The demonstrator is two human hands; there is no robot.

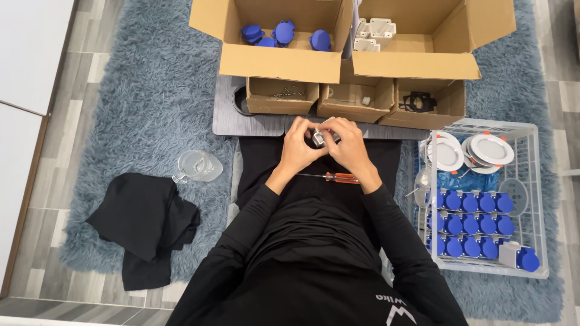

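Small grey-white part (321, 136): held at centre frame, just above the lap, mostly covered by fingers; only a pale corner visible, exact shape hard to make out, possibly a small socket housing.

Left hand (300, 147): closed around the part from 9 o'clock, fingers curled over its top.

Right hand (350, 145): closed on the same part from 3 o'clock, fingertips meeting those of the left hand.

Screwdriver (331, 177): orange handle, thin shaft pointing toward 9 o'clock; lying across the lap just below the hands at 6 o'clock, handle end partly hidden under the right wrist.

Lap desk (226, 115): dark grey, at 12 o'clock from the hands, largely covered by boxes; round cup recess showing at its left end.

Three small cardboard trays (353, 99): in a row on the desk; screws in the left one, a small pale item in the middle, a black gasket-like piece in the right.

Two large cardboard boxes (284, 60): beyond the trays, top edges cut off by the frame; blue caps in the left, white housings in the right.

White wire basket (538, 199): at 3 o'clock, holding rows of blue-capped units, round white fittings and a blue bag.

Clear plastic jug (198, 166): at 9 o'clock on the blue-grey shag rug (145, 115).

Black cloth (145, 223): bunched at 8 o'clock.
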